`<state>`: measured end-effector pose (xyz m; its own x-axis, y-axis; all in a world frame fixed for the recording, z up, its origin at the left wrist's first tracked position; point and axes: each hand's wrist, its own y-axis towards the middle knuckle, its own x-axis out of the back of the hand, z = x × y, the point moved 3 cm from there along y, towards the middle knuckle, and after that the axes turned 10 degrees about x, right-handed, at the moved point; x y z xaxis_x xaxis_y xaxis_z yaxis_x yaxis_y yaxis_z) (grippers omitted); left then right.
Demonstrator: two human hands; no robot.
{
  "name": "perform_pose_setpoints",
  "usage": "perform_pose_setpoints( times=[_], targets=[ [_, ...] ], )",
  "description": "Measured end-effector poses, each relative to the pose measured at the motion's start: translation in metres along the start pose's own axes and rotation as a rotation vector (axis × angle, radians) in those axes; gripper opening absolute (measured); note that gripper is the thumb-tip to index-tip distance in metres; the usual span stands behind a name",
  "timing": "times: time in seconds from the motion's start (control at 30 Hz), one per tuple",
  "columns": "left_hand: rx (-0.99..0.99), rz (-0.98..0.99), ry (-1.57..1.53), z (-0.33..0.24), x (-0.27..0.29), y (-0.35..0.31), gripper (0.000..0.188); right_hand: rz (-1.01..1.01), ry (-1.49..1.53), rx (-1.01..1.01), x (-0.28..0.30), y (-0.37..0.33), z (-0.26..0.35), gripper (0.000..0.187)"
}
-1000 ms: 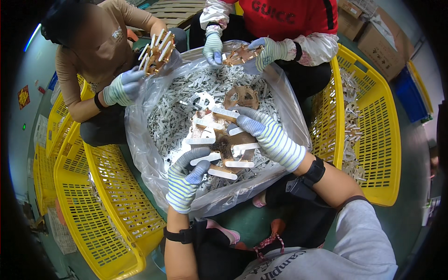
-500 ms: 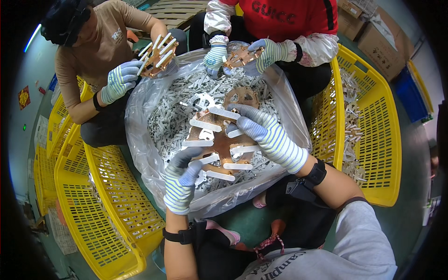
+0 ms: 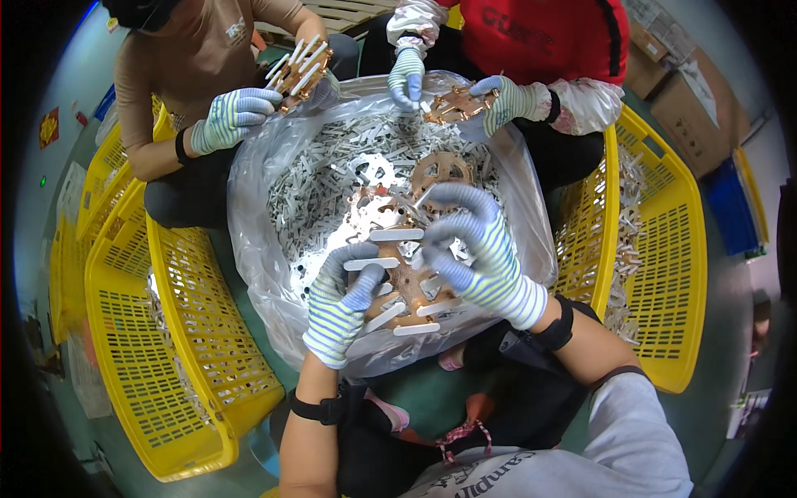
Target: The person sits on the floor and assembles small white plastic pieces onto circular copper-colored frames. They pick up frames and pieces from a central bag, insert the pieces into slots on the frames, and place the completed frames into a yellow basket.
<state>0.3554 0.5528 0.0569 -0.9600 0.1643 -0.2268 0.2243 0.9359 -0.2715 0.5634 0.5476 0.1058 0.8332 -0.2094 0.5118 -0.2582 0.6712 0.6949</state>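
The copper-coloured disc (image 3: 407,282) with white strips poking out around its rim sits between your two hands, over the near edge of the big clear plastic bag (image 3: 249,216) full of small white strips. Your left hand (image 3: 339,303), in a striped knit glove, curls around the disc's left side, thumb on top and fingers under it, pinching its rim. Your right hand (image 3: 469,245), gloved the same way, lies spread over the disc's upper right part, fingers bent down onto the strips; whether it pinches a single strip you cannot tell from this view. Just beyond your hands, on the heap inside the bag, rest a second copper disc (image 3: 442,170) and a pale, silvery disc (image 3: 369,172), well inside the bag's middle. At the bag's far edge, one person's gloved hands (image 3: 237,116) hold a disc bristling with strips, and another person's gloved hands (image 3: 506,98) work on a disc of their own. Yellow plastic baskets flank the bag: one (image 3: 166,365) on your left, near your left elbow, and one (image 3: 664,249) on your right holding more white strips.
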Motion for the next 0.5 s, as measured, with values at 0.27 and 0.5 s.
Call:
perform_pose_setpoints(
  times=[0.27, 0.5],
  targets=[
    [-0.012, 0.028, -0.011, 0.005, -0.009, -0.004, 0.024, 0.126, -0.266, 0.197, -0.014, 0.002, 0.018, 0.028],
    [0.023, 0.070, 0.127, 0.009, -0.007, -0.005, 0.025, 0.189, -0.324, 0.282, -0.015, 0.002, 0.020, 0.024]
  ],
)
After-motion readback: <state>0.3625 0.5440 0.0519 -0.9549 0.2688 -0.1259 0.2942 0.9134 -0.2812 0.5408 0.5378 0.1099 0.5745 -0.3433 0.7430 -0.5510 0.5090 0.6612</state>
